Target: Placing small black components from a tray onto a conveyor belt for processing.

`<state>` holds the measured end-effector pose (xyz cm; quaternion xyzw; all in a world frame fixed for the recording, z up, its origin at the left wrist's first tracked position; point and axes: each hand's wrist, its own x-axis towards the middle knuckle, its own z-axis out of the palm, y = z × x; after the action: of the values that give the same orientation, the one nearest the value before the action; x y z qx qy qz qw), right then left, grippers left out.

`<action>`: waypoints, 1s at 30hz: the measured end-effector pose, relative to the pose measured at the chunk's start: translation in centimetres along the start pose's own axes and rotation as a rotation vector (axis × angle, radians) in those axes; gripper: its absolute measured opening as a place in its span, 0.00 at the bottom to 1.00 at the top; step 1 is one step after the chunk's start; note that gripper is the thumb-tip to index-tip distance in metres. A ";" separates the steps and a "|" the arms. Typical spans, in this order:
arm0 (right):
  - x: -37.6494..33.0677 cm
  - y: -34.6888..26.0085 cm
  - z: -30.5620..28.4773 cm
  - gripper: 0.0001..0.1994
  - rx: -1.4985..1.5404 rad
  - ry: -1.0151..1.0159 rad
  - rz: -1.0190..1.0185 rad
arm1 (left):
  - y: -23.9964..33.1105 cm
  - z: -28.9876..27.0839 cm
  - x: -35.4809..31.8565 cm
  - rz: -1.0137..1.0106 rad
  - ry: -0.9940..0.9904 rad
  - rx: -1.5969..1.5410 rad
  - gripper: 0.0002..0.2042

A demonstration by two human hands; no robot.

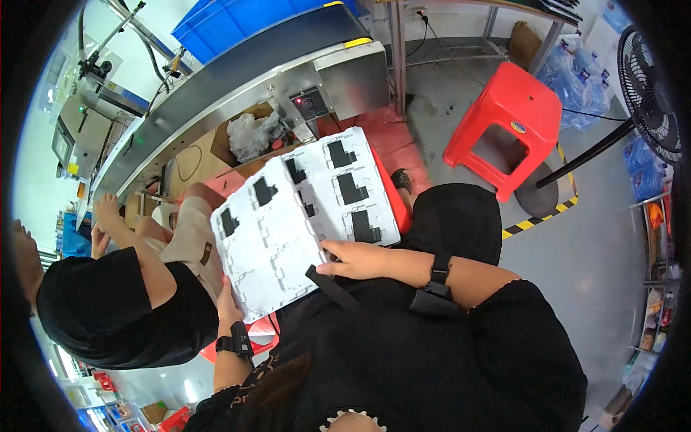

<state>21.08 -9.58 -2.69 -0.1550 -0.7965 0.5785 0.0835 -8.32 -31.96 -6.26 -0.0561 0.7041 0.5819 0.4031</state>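
Note:
A white moulded tray (277, 248) is tilted in front of my body, with two black flat pieces (265, 191) in its far pockets. My left hand (227, 304) grips its left edge near the close corner. On the opposite side, my right hand (353, 259) holds its near right corner, thumb and fingers at the rim. Partly behind it lies a second white tray (327, 187), with several black pieces (352, 189) set in its pockets. The first tray overlaps that one's left part. What supports the second tray is mostly hidden; red shows at its right edge.
A conveyor (237, 79) with a metal side runs ahead, a blue crate (245, 25) behind it. A person (122, 302) in black sits close on my left. To the right stand a red stool (507, 129) and a black fan (651, 93). A carton (227, 147) holds plastic bags under the conveyor.

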 end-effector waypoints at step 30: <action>-3.2 5.8 -3.8 0.09 -0.841 0.037 0.045 | 0.2 -1.7 -1.1 -0.101 0.131 -0.208 0.21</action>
<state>26.11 -5.62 -6.86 -0.2034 -0.9579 0.2020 0.0149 -8.58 -33.77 -5.40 -0.1708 0.6610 0.6258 0.3771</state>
